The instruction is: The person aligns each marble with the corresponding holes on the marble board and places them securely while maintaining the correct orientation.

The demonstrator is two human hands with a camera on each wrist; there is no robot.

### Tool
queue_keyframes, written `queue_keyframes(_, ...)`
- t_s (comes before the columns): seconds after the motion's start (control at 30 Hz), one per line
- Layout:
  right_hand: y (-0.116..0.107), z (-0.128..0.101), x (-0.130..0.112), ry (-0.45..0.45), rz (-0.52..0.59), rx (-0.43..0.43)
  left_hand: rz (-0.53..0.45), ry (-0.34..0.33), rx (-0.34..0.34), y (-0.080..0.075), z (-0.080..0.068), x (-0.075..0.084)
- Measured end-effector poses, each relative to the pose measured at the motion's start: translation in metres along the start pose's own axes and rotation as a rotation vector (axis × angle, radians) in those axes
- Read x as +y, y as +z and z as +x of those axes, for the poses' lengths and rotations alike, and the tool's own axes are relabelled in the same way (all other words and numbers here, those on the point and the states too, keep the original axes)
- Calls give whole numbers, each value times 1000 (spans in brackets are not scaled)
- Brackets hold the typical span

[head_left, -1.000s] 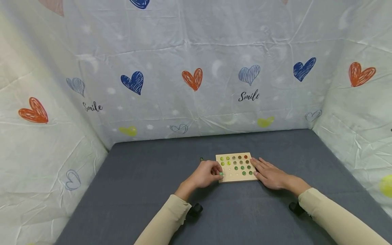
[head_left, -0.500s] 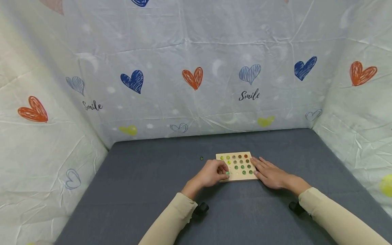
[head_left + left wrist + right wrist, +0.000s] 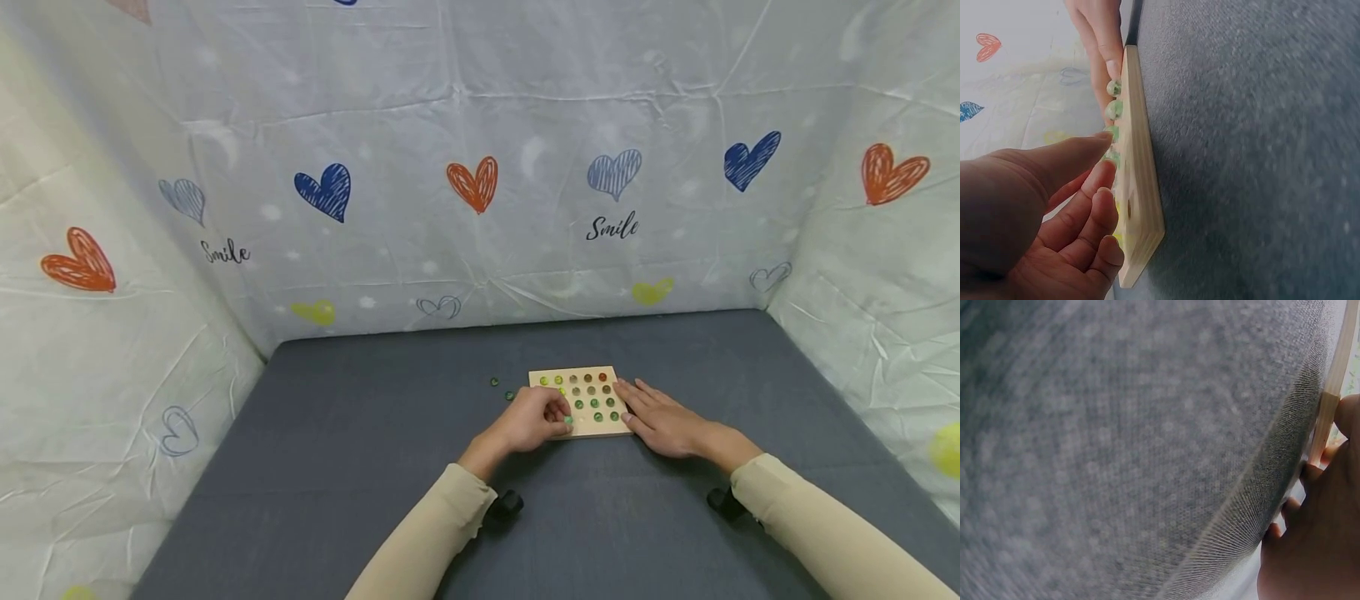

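A pale wooden board (image 3: 600, 432) with rows of round hollows lies on the table, many of them filled with glass marbles: yellow ones at the left, brownish and red ones at the back right, green ones (image 3: 597, 417) nearer the front. Over its front left part, my left hand (image 3: 527, 422) pinches a green marble (image 3: 568, 420) between thumb and finger, right at the front row. The same marble (image 3: 1114, 133) shows at the thumb tip in the left wrist view. My right hand (image 3: 667, 423) rests with straight fingers on the board's right edge. The left hand hides some left hollows.
Two loose green marbles, one farther back (image 3: 494, 382) and one nearer the board (image 3: 509, 396), lie on the dark grey table (image 3: 360, 433) left of the board. A white curtain (image 3: 390, 225) printed with hearts stands behind and at both sides.
My left hand has slid to the right along the board's front row with the green marble. A second loose marble has come into sight behind it. The right hand stays in place.
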State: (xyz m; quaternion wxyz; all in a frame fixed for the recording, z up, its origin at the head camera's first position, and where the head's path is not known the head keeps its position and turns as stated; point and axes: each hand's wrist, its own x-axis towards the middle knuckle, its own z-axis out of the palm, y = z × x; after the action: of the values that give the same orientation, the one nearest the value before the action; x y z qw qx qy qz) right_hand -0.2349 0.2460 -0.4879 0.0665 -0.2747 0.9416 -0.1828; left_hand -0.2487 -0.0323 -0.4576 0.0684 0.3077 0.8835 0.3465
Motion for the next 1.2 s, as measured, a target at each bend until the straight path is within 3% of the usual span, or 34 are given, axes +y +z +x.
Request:
queue_keyframes(0.33, -1, 1, 0, 12, 21, -19, -3, -10, 12, 8, 8, 4)
queue_keyframes(0.83, 5, 4, 8, 23, 12, -23, 93, -69, 67, 19, 12, 15)
queue_keyframes(1.2, 5, 4, 7, 23, 14, -14, 94, -103, 76, 19, 11, 16)
